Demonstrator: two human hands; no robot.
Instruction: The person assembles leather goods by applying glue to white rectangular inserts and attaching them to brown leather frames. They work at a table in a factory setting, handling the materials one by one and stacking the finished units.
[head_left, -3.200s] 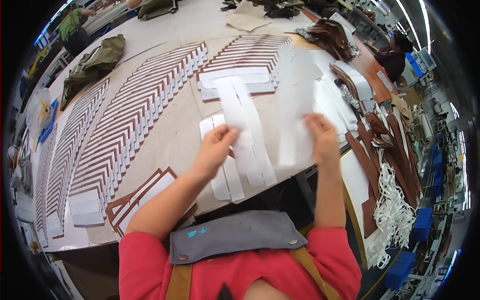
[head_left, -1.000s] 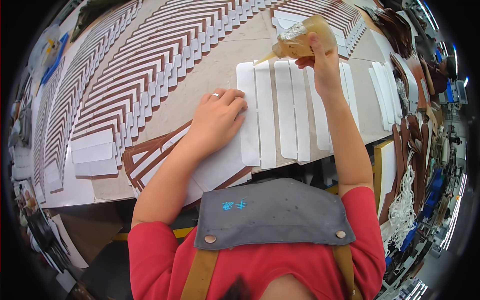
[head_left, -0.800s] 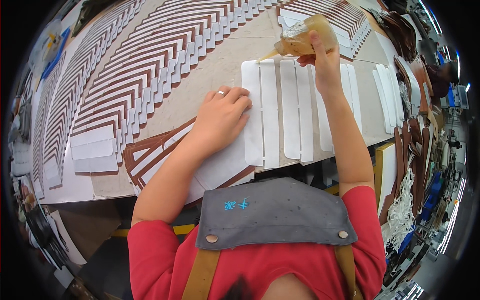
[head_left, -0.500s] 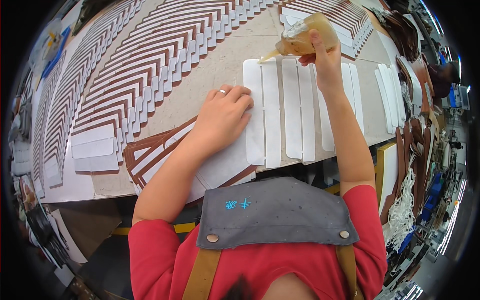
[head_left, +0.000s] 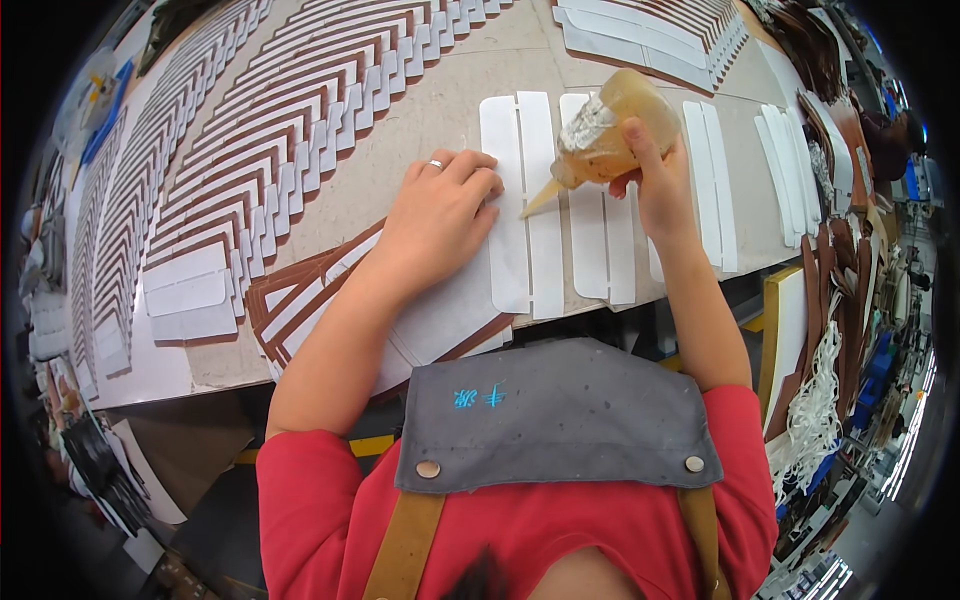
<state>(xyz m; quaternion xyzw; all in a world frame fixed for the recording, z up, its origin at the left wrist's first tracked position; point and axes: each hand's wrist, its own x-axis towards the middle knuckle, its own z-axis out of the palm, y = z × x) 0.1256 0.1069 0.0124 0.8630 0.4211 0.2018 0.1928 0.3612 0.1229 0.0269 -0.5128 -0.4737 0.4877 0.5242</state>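
Note:
My right hand (head_left: 662, 185) grips a clear squeeze bottle (head_left: 622, 125) of amber liquid that looks like glue, tilted downward. Its narrow nozzle points at a slotted white strip (head_left: 508, 250), the tip at or just over the middle slit line. Along that strip's left edge rests my left hand (head_left: 445, 205), a ring on one finger, fingers loosely bent and nothing visibly gripped. Right of this strip lies a similar white strip (head_left: 592, 255), partly covered by the bottle. Another white strip (head_left: 712, 190) lies beyond my right wrist.
Rows of overlapping brown-and-white pieces (head_left: 290, 130) cover the table's left side; another overlapping stack (head_left: 640, 40) lies at the back. Under my left forearm are brown-edged white panels (head_left: 440, 310). Narrow white pieces (head_left: 785, 175) lie at right, near hanging brown strips (head_left: 835, 270) and white cords (head_left: 815, 400).
My right hand has drawn the bottle toward me, its nozzle passing from the strip's far end to about its middle. My left hand stays at the strip's left edge, shifting only slightly.

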